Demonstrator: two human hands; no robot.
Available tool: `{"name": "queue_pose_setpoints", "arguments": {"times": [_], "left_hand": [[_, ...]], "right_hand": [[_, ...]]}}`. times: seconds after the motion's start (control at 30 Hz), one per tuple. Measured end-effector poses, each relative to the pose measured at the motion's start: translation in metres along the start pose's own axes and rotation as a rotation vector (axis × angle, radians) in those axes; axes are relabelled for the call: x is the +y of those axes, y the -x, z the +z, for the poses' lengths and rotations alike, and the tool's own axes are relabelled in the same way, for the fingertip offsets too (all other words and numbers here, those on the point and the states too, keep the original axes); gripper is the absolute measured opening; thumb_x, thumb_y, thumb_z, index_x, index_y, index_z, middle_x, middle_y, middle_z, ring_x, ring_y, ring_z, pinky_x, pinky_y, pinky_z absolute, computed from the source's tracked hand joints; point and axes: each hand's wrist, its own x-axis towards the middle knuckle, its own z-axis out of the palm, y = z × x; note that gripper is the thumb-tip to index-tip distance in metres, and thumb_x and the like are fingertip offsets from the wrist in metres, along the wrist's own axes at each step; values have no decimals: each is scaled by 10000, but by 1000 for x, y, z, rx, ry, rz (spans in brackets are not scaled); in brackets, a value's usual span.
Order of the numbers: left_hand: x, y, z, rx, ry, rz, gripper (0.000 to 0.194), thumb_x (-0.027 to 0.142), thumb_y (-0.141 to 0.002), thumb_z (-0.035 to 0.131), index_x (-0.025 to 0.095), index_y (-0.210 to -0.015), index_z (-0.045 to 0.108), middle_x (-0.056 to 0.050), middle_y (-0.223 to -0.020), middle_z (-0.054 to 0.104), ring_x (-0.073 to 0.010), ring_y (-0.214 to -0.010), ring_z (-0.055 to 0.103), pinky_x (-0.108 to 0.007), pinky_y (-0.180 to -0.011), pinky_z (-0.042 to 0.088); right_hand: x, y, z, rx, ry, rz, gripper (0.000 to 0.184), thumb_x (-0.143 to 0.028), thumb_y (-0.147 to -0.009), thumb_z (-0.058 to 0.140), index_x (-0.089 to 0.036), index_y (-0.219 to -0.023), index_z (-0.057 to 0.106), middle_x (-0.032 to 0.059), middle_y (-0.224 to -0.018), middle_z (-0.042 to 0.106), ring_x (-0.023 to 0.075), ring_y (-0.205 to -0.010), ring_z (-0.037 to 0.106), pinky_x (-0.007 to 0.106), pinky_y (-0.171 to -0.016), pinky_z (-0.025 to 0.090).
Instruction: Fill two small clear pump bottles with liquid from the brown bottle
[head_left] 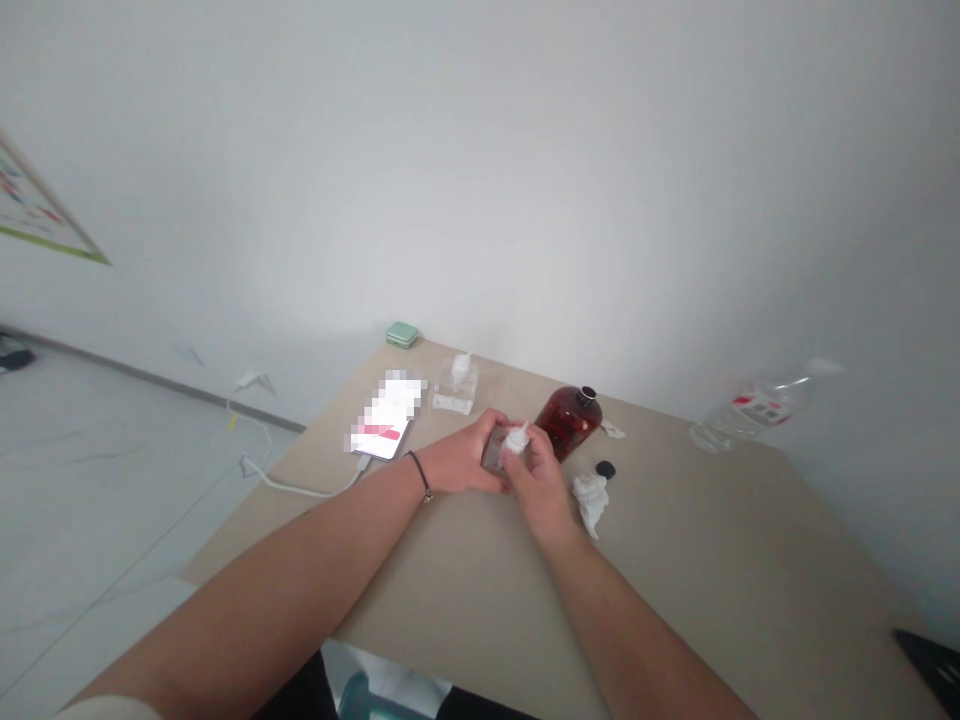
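Near the middle of the table, my left hand (474, 455) is wrapped round the body of a small clear square bottle (493, 452). The fingers of my right hand (536, 475) close on its white pump top (516, 440). Just behind my right hand stands a dark red-brown bottle (570, 418) with its neck uncapped. A second clear square bottle (455, 388) with a white top stands farther back on the left. Crumpled white tissue (591, 500) and a black cap (605, 469) lie right of my right hand.
A phone (386, 415), its screen lit, lies at the left with a white cable (300, 489) running off the table edge. A green case (402, 334) sits at the back left corner. Against the wall at right is a clear plastic bottle (754, 408). A dark object (930, 660) shows at lower right.
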Motion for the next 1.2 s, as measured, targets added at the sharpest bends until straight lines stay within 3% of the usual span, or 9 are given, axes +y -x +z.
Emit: {"name": "queue_pose_setpoints", "arguments": {"times": [0.2, 0.57, 0.73, 0.83, 0.97, 1.07, 1.2], "left_hand": [[-3, -1, 1, 0, -40, -25, 735, 285, -652, 831, 195, -1242, 404, -26, -1014, 608, -224, -928, 610, -354, -815, 503], [-5, -1, 0, 5, -2, 30, 710, 296, -656, 827, 193, -1215, 402, -66, -1103, 600, -249, -999, 606, -386, -882, 483], [-5, -1, -1, 14, -34, 4, 724, 307, -648, 828, 199, -1229, 409, -37, -1038, 598, -232, -940, 594, -363, -829, 480], [-4, 0, -1, 16, -26, -3, 720, 306, -647, 832, 198, -1224, 415, -31, -1027, 597, -227, -941, 591, -353, -829, 481], [-5, 0, -1, 24, -28, 6, 719, 294, -648, 833, 202, -1231, 423, -32, -1036, 592, -221, -934, 585, -351, -822, 479], [-6, -1, -2, 20, -29, 3, 732, 301, -644, 830, 199, -1240, 417, -30, -1022, 588, -222, -920, 582, -349, -805, 474], [-5, -1, -1, 15, -32, 9, 708, 285, -642, 828, 203, -1213, 417, -21, -1006, 588, -220, -913, 577, -350, -819, 467]], "right_hand": [[6, 2, 1, 28, -56, 103, 311, -457, -840, 648, -267, -1075, 575, 30, -1057, 635, 229, -988, 605, 425, -950, 494], [7, 1, -2, 2, -27, -54, 307, -471, -914, 582, -270, -1118, 692, 75, -1222, 605, 258, -1245, 544, 442, -1116, 396], [10, 1, -1, 19, -98, 19, 315, -447, -877, 640, -287, -1145, 608, 45, -1156, 635, 234, -1109, 598, 435, -1041, 449], [11, 1, 0, 46, -103, 51, 289, -425, -832, 691, -292, -1065, 582, 17, -1061, 643, 222, -1001, 611, 420, -971, 481], [9, 1, 0, 30, -134, 24, 220, -449, -871, 635, -285, -1013, 605, 29, -1101, 642, 229, -1054, 607, 423, -991, 468], [8, 1, 0, 33, -161, 21, 260, -467, -880, 611, -279, -1057, 628, 45, -1154, 641, 241, -1116, 595, 432, -1023, 447], [9, 1, 1, 52, -197, 62, 332, -449, -838, 662, -298, -1124, 586, 26, -1113, 638, 227, -1050, 605, 411, -962, 478]]}}
